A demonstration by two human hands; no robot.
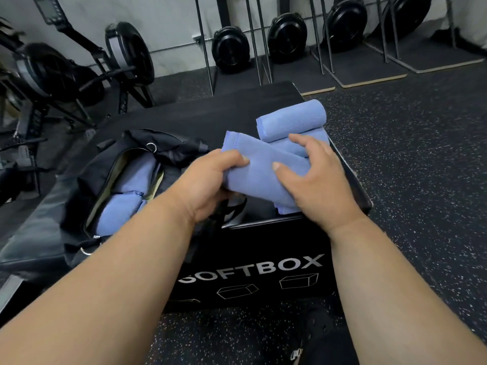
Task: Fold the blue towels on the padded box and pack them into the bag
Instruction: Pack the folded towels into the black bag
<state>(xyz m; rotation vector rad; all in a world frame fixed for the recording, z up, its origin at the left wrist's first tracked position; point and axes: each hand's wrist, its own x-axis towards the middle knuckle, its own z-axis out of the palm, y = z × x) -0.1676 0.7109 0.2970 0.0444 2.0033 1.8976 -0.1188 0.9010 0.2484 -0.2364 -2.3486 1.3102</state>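
A folded blue towel (263,169) is held just above the black padded box (263,259) marked SOFTBOX. My left hand (208,183) grips its left side, fingers curled over the top. My right hand (316,180) holds its right side, thumb on top. Behind it, more folded blue towels (290,119) are stacked at the box's far right. A black bag (105,164) lies open on the box to the left, with folded blue towels (123,196) inside it.
Rowing machines (79,67) stand at the back left. Black fan wheels on stands (287,38) line the back wall. Speckled rubber floor (421,154) stretches to the right of the box. A dark mat lies behind the box.
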